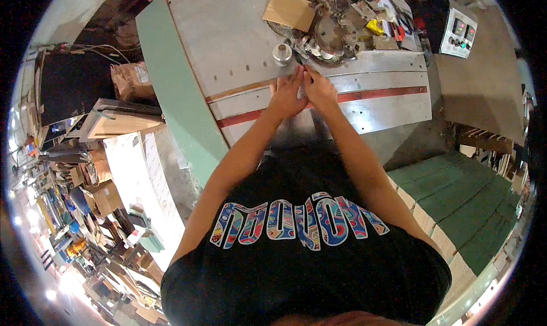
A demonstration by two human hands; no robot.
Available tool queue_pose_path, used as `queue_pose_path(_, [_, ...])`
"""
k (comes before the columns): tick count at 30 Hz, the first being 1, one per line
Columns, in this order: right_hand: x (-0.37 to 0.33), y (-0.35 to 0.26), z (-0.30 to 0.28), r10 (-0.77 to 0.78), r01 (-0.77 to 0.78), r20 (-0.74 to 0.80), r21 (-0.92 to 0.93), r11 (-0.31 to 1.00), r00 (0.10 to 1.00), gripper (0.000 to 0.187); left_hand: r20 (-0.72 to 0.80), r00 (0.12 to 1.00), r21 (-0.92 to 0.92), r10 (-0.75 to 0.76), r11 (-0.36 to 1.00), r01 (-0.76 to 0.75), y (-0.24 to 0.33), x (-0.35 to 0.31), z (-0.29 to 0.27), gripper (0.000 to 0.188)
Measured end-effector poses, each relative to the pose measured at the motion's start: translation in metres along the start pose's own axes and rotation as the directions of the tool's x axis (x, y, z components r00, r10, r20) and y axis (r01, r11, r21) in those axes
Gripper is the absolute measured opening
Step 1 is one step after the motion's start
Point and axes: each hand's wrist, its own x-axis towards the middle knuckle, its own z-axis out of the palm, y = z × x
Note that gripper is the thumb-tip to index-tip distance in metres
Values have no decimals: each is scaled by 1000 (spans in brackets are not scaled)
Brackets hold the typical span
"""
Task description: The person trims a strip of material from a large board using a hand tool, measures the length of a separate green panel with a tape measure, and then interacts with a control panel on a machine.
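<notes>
My left hand point(288, 96) and my right hand point(321, 91) meet at the near side of a grey metal machine table point(228, 35). The fingers of both hands are drawn together, pointing away from me. Right by my right fingertips is a thin dark piece point(302, 62), apparently pinched there; its kind is hidden. What my left fingers hold is covered by the hand itself. Just beyond them stands a round silver metal part point(282, 54) with a hole or stud in its top. To its right lies a greasy round metal assembly point(333, 33).
A brown board piece point(289, 11) rests on the cluttered tabletop. Loose tools and a yellow item point(374, 27) lie farther right. A red strip point(382, 93) crosses the table's near part. A control box point(458, 33) with buttons stands right; a green panel point(179, 92) borders the left.
</notes>
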Motion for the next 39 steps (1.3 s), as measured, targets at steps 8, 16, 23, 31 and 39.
queue_pose_path(8, [-9,16,-4,52,-52,-7,26,998,999,49,63,998,70,-23,997,18,25,1,-4,96])
queue_pose_path(16, [-57,47,-35,43,-47,-47,-102,994,998,48,-163,965,127,205,974,-186,33,-22,13,75])
queue_pose_path(23, [-94,138,-36,-128,138,-56,233,963,990,50,-335,665,-865,-667,498,65,-23,-2,-4,49])
queue_pose_path(31, [-92,150,-49,-69,20,86,471,882,994,49,355,812,-797,-463,-604,4,-35,45,4,21])
queue_pose_path(39, [-53,188,-69,64,-13,-40,747,664,997,45,298,804,-822,-515,-567,-58,-22,44,-4,26])
